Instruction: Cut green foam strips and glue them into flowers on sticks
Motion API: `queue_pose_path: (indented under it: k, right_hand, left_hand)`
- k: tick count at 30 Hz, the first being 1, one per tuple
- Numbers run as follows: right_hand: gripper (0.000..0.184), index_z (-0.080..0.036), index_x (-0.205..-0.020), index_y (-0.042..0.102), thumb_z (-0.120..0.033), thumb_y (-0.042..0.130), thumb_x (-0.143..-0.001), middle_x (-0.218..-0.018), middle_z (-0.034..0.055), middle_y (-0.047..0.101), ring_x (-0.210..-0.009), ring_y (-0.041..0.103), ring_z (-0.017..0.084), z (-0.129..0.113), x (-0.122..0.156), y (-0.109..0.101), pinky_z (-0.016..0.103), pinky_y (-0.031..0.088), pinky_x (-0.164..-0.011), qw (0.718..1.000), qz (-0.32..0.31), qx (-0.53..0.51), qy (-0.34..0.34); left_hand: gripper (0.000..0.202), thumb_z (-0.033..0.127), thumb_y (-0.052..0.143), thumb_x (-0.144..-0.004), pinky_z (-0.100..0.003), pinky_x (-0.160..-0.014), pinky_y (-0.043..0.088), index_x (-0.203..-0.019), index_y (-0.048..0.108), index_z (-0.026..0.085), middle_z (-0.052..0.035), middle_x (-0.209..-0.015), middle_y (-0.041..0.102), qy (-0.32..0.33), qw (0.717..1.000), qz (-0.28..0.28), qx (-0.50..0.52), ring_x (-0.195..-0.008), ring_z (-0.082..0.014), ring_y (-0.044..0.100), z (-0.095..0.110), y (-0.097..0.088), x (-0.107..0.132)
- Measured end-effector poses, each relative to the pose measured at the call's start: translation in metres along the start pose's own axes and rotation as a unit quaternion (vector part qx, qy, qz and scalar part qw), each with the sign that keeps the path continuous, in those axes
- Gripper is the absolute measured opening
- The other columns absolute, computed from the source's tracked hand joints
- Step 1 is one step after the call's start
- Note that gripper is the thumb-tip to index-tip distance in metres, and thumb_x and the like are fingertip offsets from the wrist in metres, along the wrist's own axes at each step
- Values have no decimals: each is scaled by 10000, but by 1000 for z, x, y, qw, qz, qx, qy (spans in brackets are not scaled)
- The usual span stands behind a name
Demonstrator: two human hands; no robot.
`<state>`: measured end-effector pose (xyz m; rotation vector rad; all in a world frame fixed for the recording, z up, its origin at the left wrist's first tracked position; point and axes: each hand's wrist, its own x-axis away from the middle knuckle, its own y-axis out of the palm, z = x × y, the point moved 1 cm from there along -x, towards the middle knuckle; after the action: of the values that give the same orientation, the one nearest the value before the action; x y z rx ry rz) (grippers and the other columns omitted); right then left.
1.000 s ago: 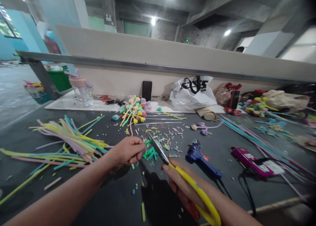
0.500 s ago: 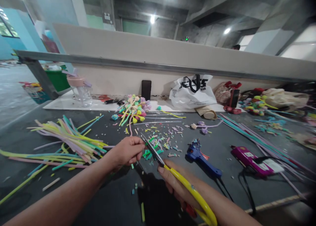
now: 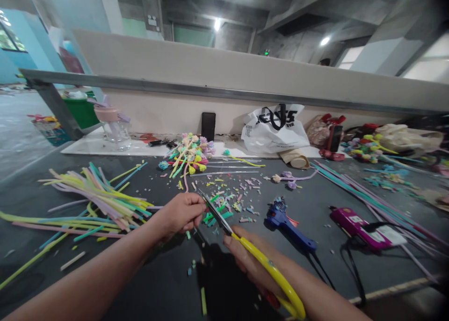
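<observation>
From over here: right hand [image 3: 247, 260] grips yellow-handled scissors [image 3: 252, 250], fingers wrapped on the handles. Left hand [image 3: 182, 213] is curled, thumb and forefinger pinched together; anything between them is too small or hidden to make out. Blades reach right up to the left fingertips; can't tell if they touch. Looks like snipping short lengths. Green strips [image 3: 228, 215] lie on the desk [image 3: 168, 265] just beside the blades, mixed pastel scraps [image 3: 245, 190] beyond them. To do it well: pinch well back from the cut line, blades square across the piece, skin out of the gap. One full squeeze beats nibbling. Cut low over the pile so bits don't scatter. Mind right elbow room: blue glue gun [image 3: 293, 230] and its cord sit on that side.
</observation>
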<state>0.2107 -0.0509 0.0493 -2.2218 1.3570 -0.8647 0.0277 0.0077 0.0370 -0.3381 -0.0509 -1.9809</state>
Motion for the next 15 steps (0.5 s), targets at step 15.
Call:
queue_pose_path:
  k: [15]
  right_hand:
    - [308, -206, -758, 383, -482, 296, -864, -479, -92, 389, -300, 329, 47, -2, 13, 0, 152, 290, -303, 991, -51, -84, 90]
  left_hand:
    - [193, 326, 517, -706, -151, -300, 171, -611, 471, 164, 78, -405, 440, -13, 998, 27, 57, -273, -20, 257, -1, 0, -3]
